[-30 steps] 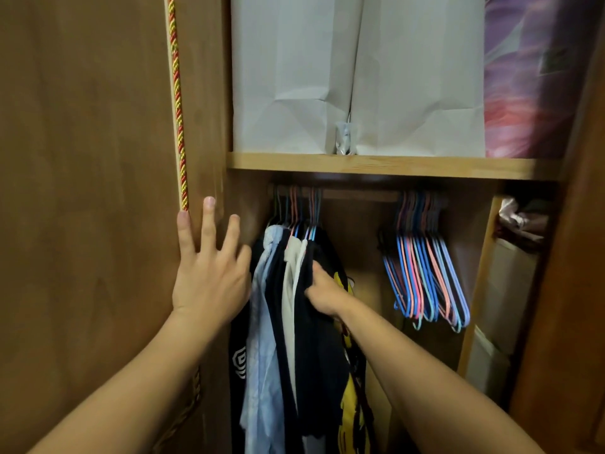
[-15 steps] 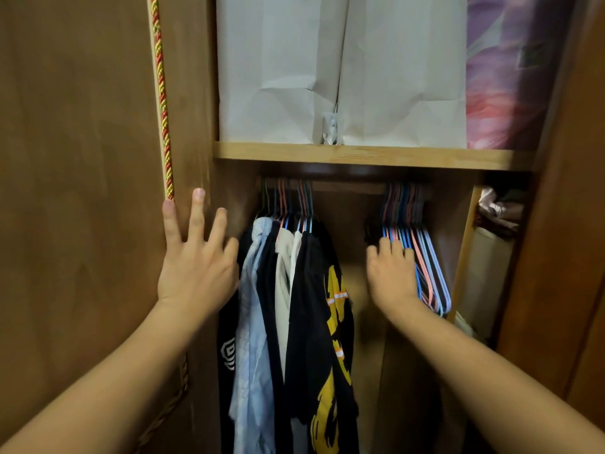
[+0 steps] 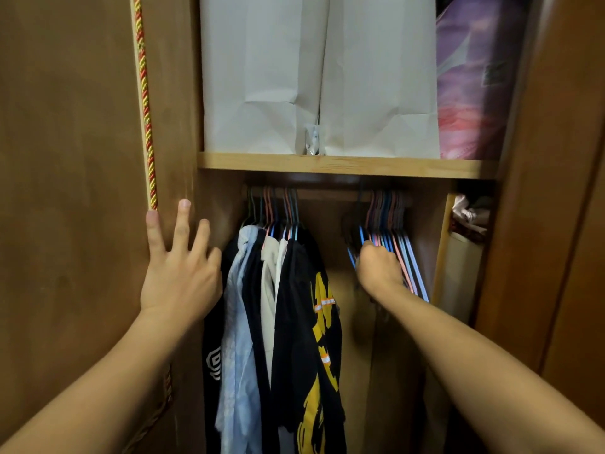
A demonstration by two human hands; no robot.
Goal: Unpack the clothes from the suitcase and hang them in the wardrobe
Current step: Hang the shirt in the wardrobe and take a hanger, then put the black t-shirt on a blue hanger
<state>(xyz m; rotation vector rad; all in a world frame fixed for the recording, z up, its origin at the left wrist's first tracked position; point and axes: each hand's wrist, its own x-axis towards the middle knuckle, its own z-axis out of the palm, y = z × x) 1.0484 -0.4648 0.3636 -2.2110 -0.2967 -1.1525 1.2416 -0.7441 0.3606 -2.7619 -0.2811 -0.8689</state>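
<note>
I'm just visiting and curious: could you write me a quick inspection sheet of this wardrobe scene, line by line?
Surface: wooden shelf above a hanging rail; no table seen.
Job's things: hung clothes on the rail's left part, the outermost a black shirt with yellow print; a bunch of empty hangers in blue and pink on the right. The suitcase is not in view.
Clutter: two white paper bags and a purple patterned bundle on the shelf; crumpled fabric in a side compartment.
Hands: left hand flat, fingers spread, against the wardrobe door; right hand curled on the empty hangers.
Cables: none; a red and gold twisted cord runs down the door.
Surroundings: brown wooden wardrobe walls.
</note>
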